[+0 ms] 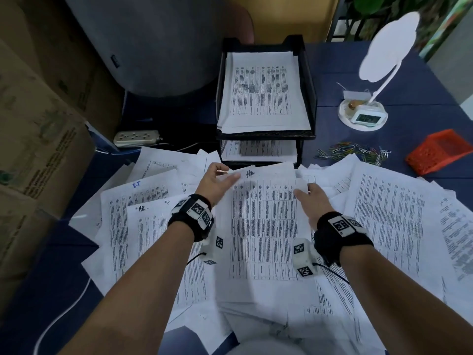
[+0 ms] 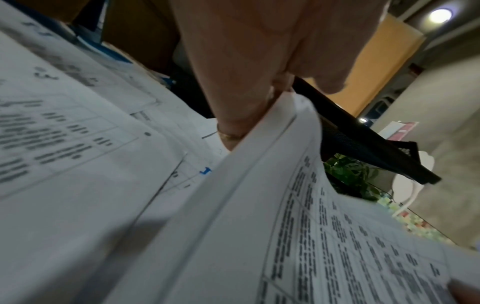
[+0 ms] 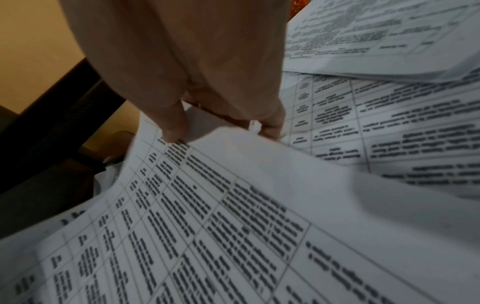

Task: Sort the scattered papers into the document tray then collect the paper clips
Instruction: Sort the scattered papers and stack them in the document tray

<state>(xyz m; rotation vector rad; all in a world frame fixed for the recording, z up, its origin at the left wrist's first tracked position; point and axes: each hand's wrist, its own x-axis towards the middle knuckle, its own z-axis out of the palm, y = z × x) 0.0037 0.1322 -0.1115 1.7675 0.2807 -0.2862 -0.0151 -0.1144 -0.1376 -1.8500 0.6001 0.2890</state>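
Your left hand (image 1: 213,181) and right hand (image 1: 313,198) are pinching a table-printed sheet (image 1: 263,226); only the left wrist view is revealing stacked edges (image 2: 249,164).

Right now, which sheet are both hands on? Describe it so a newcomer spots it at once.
Find the black document tray at the far edge of the table; directly in front of it lies the spread of loose papers. The held sheet is the central one, left hand and right hand each with a grip on a top corner. Unlike its flat neighbours, it is lifted and has "HR" handwritten at top.
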